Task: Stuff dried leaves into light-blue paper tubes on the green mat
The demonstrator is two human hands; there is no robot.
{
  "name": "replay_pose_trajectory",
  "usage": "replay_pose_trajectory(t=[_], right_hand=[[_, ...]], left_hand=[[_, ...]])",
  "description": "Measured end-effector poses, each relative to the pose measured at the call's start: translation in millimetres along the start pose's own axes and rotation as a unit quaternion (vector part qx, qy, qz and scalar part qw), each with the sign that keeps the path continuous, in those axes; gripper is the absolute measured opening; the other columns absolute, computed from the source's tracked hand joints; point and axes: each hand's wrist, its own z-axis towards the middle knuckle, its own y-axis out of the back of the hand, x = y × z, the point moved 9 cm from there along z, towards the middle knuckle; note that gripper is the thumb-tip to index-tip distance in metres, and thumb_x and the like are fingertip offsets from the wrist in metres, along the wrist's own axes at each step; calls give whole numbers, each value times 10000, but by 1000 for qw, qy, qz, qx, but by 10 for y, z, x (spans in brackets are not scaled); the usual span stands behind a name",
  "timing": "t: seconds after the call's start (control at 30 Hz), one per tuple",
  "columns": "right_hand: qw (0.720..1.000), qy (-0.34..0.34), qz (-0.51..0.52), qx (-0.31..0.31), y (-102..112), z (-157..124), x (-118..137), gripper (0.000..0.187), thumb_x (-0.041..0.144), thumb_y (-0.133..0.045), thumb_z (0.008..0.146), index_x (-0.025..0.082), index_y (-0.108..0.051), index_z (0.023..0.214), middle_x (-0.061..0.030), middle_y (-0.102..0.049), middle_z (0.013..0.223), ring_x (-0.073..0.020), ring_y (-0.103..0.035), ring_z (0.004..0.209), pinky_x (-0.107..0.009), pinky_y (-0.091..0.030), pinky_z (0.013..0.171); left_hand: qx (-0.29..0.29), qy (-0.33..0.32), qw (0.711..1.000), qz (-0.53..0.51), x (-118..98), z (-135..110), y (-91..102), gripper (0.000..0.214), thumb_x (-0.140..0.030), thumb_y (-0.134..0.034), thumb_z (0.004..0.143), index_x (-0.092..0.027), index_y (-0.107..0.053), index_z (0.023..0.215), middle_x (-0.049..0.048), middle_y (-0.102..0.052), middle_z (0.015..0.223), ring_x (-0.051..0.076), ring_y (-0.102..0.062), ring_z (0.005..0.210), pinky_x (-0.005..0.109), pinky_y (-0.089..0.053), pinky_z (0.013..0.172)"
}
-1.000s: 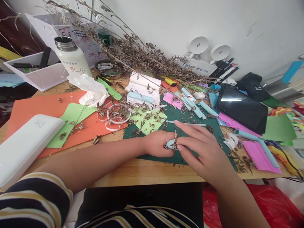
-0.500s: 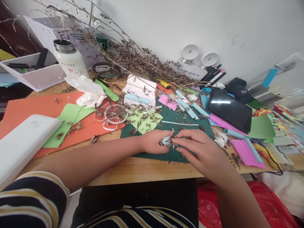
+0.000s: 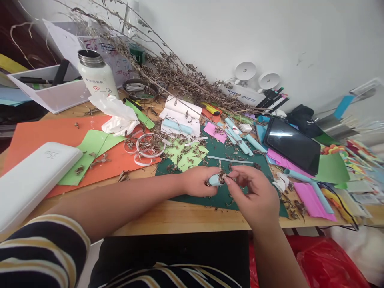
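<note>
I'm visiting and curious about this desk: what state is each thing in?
Blue paper tube: held, brown dry leaf bits at its end
Left hand's grip: closed around the tube
Right hand's grip: pinching those bits
White cylindrical bottle: uncapped
Black rectangular tablet: screen dark
White rectangular power bank: digits showing
Flat green mat: littered

Open white bottle (image 3: 97, 80), white power bank (image 3: 39, 180), black-screened tablet (image 3: 292, 146), markers (image 3: 274, 102) behind it, red plastic bag (image 3: 330, 258)

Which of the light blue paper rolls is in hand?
The light blue roll gripped in the left hand, with dried leaves at its end, where the right hand has its fingertips; the other rolls lie unheld.
</note>
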Motion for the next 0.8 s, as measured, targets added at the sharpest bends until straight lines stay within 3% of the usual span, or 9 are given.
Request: replay_pose_trajectory(t=[0.1,0.27,0.37,0.57,0.7,0.8], right_hand=[[999,4,-32,-40,23,-50,33,157,142,-536,719,234,-500,840,7,-589,708,-112,-521,580,-248,-451,549],[986,129,-79,-70,-10,-143,275,240,64,-549,679,202,-497,868,-45,-627,756,-148,-558,655,-279,-448,592],[982,159,-77,-65,-20,-160,330,249,75,-543,674,187,-502,892,-55,-629,767,-151,-554,635,-284,-430,565],[987,152,4,58,-45,-178,280,264,100,-469,713,187,-465,963,-23,-591,717,-138,-533,647,-283,-430,582],[985,125,35,115,-18,-205,148,287,106,-464,739,209,-464,1007,-37,-604,850,-141,-540,729,-291,-449,641],[984,92,61,139,-55,-155,64,235,102,-455,761,240,-500,946,-12,-606,817,-133,-545,745,-265,-452,634]], left_hand=[[-7,-9,1000,5,-7,-1,3,96,-193,-447,635,-173,-422,726,-51,-452,579,68,-427,519,155,-346,494],[-10,-20,998,51,-9,2,-19,100,-224,-432,672,-174,-429,759,-32,-502,644,81,-473,568,164,-367,531],[6,-26,996,87,-39,-3,-48,110,-262,-431,691,-181,-437,766,-27,-523,661,97,-504,589,176,-365,525],[61,-52,993,91,-145,-38,-145,137,-270,-472,665,-204,-458,784,-34,-577,728,121,-553,665,183,-371,556],[51,-23,993,101,-89,-28,-123,118,-276,-470,653,-196,-446,736,-27,-549,639,126,-532,615,186,-342,502],[41,-31,995,85,-85,-21,-98,106,-265,-464,643,-193,-429,713,-29,-520,612,118,-506,591,184,-334,493]])
